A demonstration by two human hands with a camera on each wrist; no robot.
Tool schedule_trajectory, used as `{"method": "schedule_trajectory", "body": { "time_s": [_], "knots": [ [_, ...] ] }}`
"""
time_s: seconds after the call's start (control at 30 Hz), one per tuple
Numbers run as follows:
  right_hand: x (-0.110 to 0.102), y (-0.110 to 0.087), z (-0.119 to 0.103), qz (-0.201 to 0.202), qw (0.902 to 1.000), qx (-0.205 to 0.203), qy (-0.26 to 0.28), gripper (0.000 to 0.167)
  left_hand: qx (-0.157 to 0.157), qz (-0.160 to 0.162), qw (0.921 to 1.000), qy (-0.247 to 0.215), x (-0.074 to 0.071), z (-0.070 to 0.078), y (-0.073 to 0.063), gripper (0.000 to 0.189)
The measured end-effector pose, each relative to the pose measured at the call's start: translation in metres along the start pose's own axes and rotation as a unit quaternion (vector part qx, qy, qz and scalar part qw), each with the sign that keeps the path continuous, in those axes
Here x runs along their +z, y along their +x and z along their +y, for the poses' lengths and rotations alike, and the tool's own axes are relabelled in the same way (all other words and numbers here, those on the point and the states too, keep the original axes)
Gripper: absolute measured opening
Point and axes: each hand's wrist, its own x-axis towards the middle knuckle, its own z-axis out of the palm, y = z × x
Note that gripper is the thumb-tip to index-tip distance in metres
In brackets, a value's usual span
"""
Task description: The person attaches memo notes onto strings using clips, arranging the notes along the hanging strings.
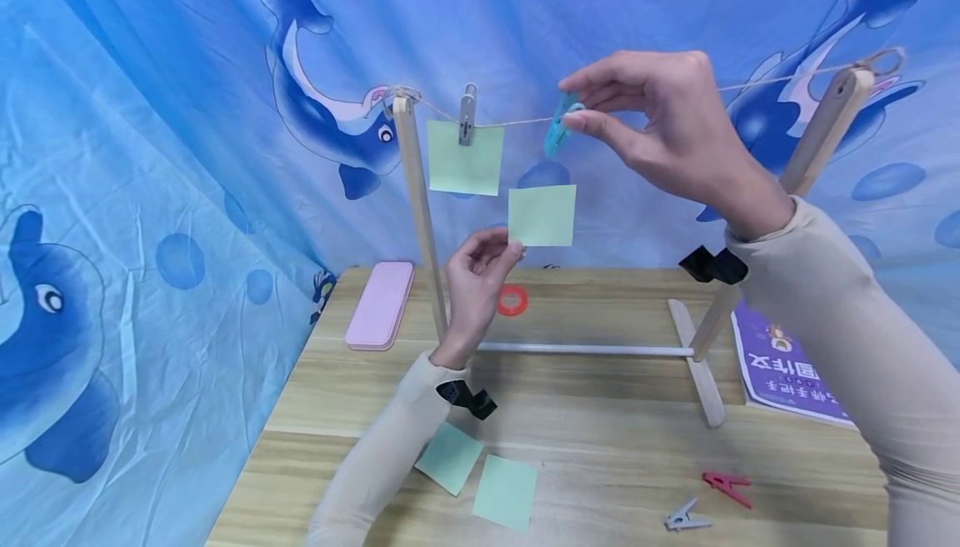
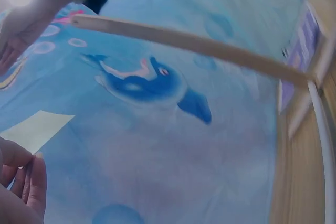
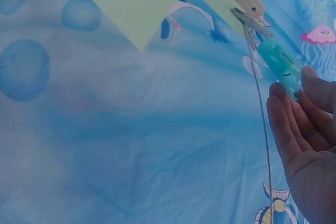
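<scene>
"What does the right hand (image 1: 667, 122) have?"

"A turquoise clothespin (image 1: 558, 132), pinched between thumb and fingers at the twine (image 1: 521, 122). Whether pin and twine touch, I can't tell."

"And the left hand (image 1: 477, 280)?"

"Thumb and fingers are closed on the lower left corner of a pale green note (image 1: 543, 215), held up below the twine and apart from it."

"Anything hanging already?"

"A second green note (image 1: 465, 168) to the left, under a grey clothespin (image 1: 467, 117). The twine runs between two wooden posts (image 1: 421, 213)."

"What's on the tabletop (image 1: 592, 422)?"

"Two loose notes (image 1: 506, 493) near the left forearm. A red clothespin (image 1: 724, 485) lies near a pale grey one (image 1: 684, 519) at front right. Farther out, a pink case (image 1: 381, 305) left, a purple book (image 1: 783, 368) right."
</scene>
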Motion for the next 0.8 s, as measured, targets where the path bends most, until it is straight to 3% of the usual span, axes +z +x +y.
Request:
{"method": "schedule_trajectory", "body": {
  "time_s": [0.17,0.47,0.8],
  "knots": [
    [0.001,0.012,-0.001,0.015,0.9998,-0.007,-0.007,0.027,-0.005,0.012,0.999,-0.044,0.007,0.003,0.007,0.027],
    [0.004,0.028,-0.007,0.036,0.9983,0.043,0.016,0.021,0.002,0.022,0.996,-0.087,0.017,0.008,0.017,0.022],
    [0.006,0.032,-0.002,0.008,0.9979,0.064,-0.011,0.017,-0.006,0.027,0.9935,-0.111,0.024,0.014,0.023,0.024]
  ]
}}
